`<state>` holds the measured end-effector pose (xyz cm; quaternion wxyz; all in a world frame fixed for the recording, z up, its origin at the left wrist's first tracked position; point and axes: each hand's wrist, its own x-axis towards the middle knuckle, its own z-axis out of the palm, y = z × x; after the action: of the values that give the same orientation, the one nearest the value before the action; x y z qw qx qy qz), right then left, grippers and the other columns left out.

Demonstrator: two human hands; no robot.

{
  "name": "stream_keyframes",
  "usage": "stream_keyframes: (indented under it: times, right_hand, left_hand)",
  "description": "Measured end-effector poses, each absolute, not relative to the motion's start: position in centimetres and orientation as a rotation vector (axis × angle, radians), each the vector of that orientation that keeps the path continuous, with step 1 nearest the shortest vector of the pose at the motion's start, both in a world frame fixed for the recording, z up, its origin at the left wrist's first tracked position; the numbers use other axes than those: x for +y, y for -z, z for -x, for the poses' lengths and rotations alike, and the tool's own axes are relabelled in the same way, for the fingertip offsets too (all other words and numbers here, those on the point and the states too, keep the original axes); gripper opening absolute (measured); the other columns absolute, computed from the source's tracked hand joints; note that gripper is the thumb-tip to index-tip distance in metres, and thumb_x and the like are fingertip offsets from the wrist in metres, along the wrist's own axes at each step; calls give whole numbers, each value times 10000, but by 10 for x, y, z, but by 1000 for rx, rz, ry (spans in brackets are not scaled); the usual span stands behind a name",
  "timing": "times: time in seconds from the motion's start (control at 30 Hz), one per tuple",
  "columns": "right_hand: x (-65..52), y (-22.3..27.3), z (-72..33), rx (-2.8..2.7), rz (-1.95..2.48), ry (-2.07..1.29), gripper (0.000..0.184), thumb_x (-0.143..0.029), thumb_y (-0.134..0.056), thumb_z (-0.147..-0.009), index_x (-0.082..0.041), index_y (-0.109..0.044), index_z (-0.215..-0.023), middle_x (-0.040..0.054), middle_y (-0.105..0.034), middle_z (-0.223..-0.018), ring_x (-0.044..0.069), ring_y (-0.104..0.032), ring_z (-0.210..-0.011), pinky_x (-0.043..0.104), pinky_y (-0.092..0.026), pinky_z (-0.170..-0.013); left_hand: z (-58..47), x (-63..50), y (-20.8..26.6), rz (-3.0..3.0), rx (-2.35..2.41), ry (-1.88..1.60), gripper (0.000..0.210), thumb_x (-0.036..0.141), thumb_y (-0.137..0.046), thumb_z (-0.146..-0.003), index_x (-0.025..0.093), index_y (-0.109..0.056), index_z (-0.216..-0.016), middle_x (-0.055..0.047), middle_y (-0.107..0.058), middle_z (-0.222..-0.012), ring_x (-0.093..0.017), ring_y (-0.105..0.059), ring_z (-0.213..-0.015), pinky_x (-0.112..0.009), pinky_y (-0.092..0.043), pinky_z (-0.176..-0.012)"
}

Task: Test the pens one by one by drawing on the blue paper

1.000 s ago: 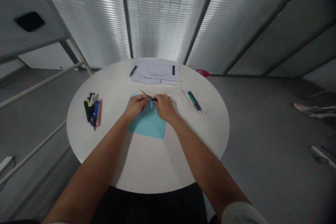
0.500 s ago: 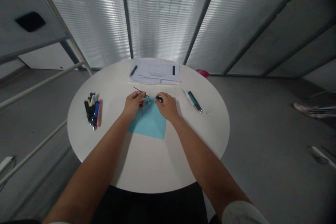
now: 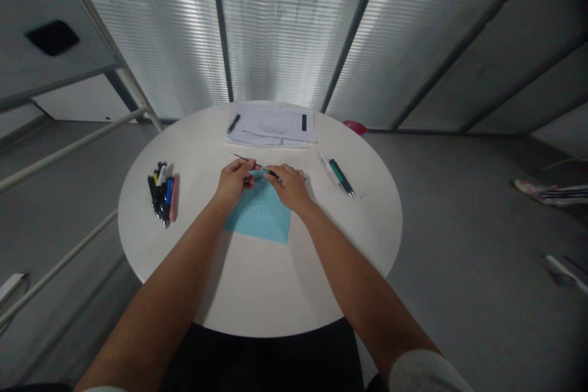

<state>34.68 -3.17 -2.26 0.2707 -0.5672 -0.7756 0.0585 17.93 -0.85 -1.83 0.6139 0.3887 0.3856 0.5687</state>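
The person's left hand (image 3: 234, 184) and right hand (image 3: 291, 187) are at the far part of a light-blue, four-sided paper sheet (image 3: 258, 217) lying on a white round surface (image 3: 261, 285); the left fingers are pinched narrow on a thin, dark, straight rod (image 3: 241, 158), which points past the sheet's far left corner; the right fingers are curled around a slim black pen barrel (image 3: 272, 173) over the sheet's far edge; whether rod and barrel touch is too small to tell; beyond the sheet lies a stack of white printed papers (image 3: 271, 128) with a short black pen (image 3: 233, 123) on it; left of the sheet is a cluster of mixed-colour pens (image 3: 162, 193); right of it lies a black-and-green pen (image 3: 342, 177).
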Motion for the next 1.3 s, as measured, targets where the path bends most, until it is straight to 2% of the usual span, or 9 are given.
stream_keyframes:
  times: [0.23, 0.63, 0.87, 1.0, 1.3]
  right_hand:
    - [-31, 22, -349, -2083, 1456, -197, 362, -441, -379, -992, -300, -574, -1263, 42, -667, -1172, 185, -579, -1072, 307, -364, -883]
    - [-26, 29, -351, -2053, 1359, -214, 338, -436, -429, -975, -290, -615, -1217, 42, -693, -1109, 197, -623, -1026, 326, -445, -871]
    - [-25, 31, -351, -2034, 1340, -230, 325, -409, -443, -973, -280, -611, -1220, 50, -686, -1133, 196, -632, -1031, 330, -477, -891]
    - [-22, 33, -351, -1999, 1296, -230, 318, -388, -430, -978, -267, -604, -1215, 58, -683, -1138, 200, -628, -1048, 334, -482, -910]
    - [-19, 33, -351, -1789, 1235, -234, 334, -421, -380, -982, -231, -590, -1159, 80, -673, -1125, 213, -623, -1055, 351, -477, -934]
  left_hand:
    - [-178, -10, 16, -920, 875, -1323, 236, 326, -761, -684, 152, -606, -717, -64, -678, -815, -76, -503, -465, -222, -374, -413]
    - [-177, -7, 23, -1086, 941, -1310, 256, 399, -724, -728, 164, -636, -780, -38, -662, -813, -75, -490, -465, -228, -367, -412]
    - [-181, -13, 17, -1266, 993, -1307, 239, 373, -701, -734, 149, -668, -811, -25, -632, -727, -78, -471, -461, -232, -362, -426]
    - [-183, -15, 17, -1418, 1039, -1216, 267, 328, -646, -761, 136, -697, -940, 7, -565, -589, -88, -441, -438, -241, -344, -439]
    - [-176, -9, 30, -1996, 1363, -1163, 295, 177, -540, -758, 173, -699, -1008, -61, -667, -890, -167, -568, -747, -328, -466, -758]
